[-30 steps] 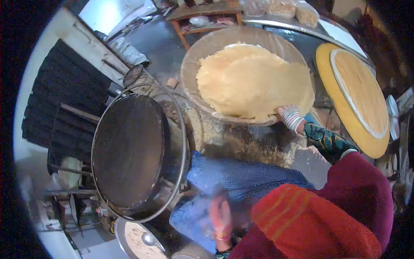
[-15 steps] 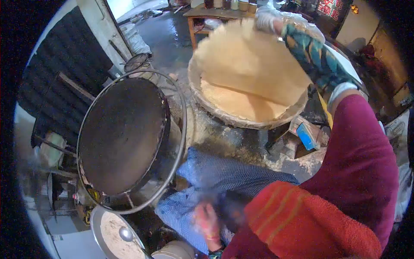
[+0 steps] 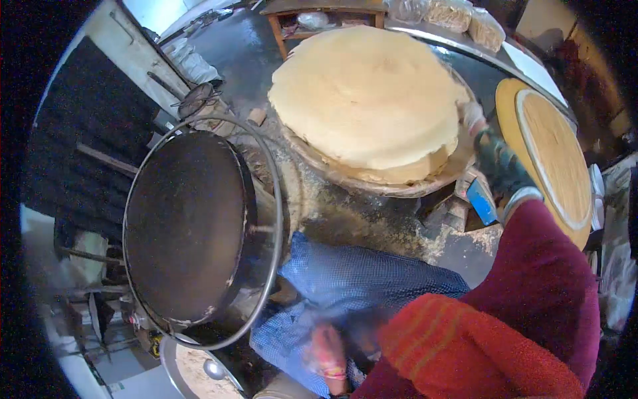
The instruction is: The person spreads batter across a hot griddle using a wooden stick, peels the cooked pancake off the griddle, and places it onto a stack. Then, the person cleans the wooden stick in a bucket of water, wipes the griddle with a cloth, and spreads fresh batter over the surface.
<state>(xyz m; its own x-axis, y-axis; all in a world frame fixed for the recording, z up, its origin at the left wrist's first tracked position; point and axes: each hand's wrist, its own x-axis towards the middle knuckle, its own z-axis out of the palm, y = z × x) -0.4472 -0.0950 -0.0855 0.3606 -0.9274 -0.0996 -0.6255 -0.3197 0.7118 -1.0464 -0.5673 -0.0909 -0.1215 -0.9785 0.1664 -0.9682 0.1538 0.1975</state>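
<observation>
My right hand [image 3: 473, 118], in a striped glove, is blurred at the right edge of a large thin round sheet [image 3: 365, 93]. Its fingers are too smeared to read. The pale sheet lies over a stack of similar sheets in a wide round basket [image 3: 312, 151]. Low in the view, my left hand [image 3: 325, 351] is near the blue checked cloth over my lap [image 3: 372, 269]; motion blur hides how its fingers are set. To the left is a dark round griddle [image 3: 186, 226] with a metal ring [image 3: 278, 259] around it.
A metal bowl of pale batter with a ladle [image 3: 214, 370] stands at the lower left. On the right leans a yellow round board [image 3: 508, 106]. A wooden table [image 3: 325, 8] is at the back, bagged goods [image 3: 448, 14] beside it. A blue object [image 3: 481, 202] sits below the basket.
The sheet was raised and folded by my right hand half a second ago; it now lies spread over the stack. My right hand has come down and nearer. My left hand stays low, near my lap.
</observation>
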